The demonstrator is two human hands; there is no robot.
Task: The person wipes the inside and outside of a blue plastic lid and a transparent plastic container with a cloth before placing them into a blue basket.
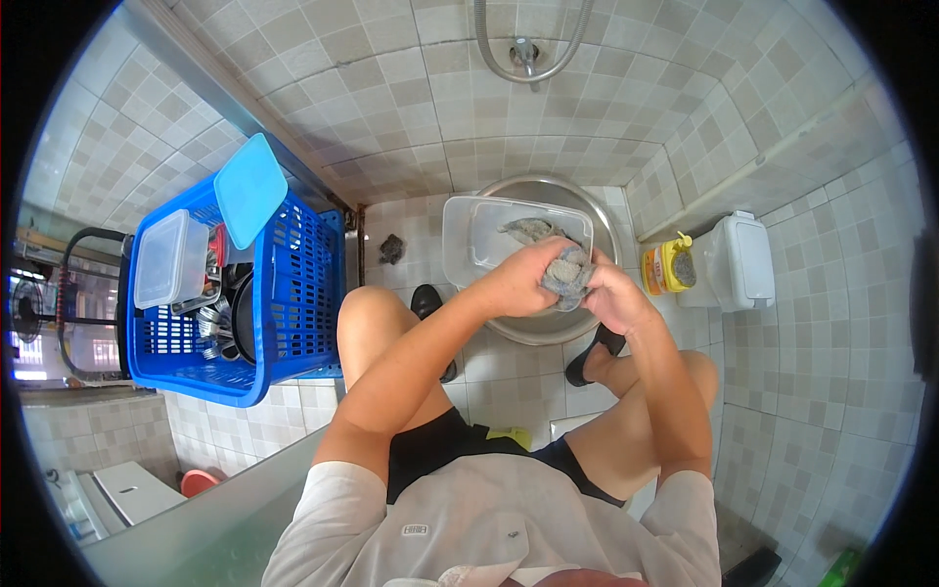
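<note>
My left hand (526,278) and my right hand (618,297) are both closed around a bunched grey cloth (567,274). They meet above the near right part of a clear plastic container (469,227). More grey, wet-looking material (531,230) lies in the container beyond my hands; whether it joins the bunched cloth I cannot tell. The container rests over a round metal basin (548,335), tilted, its left end jutting past the basin's rim. Most of my fingertips are hidden by the cloth.
A blue basket (303,293) at left holds plastic lids, cutlery and dark pans. A dark scrubber (391,248) lies on the tiled floor. At right stand a yellow bottle (665,268) and a white lidded bin (748,259). A tap (525,54) with hose is on the far wall.
</note>
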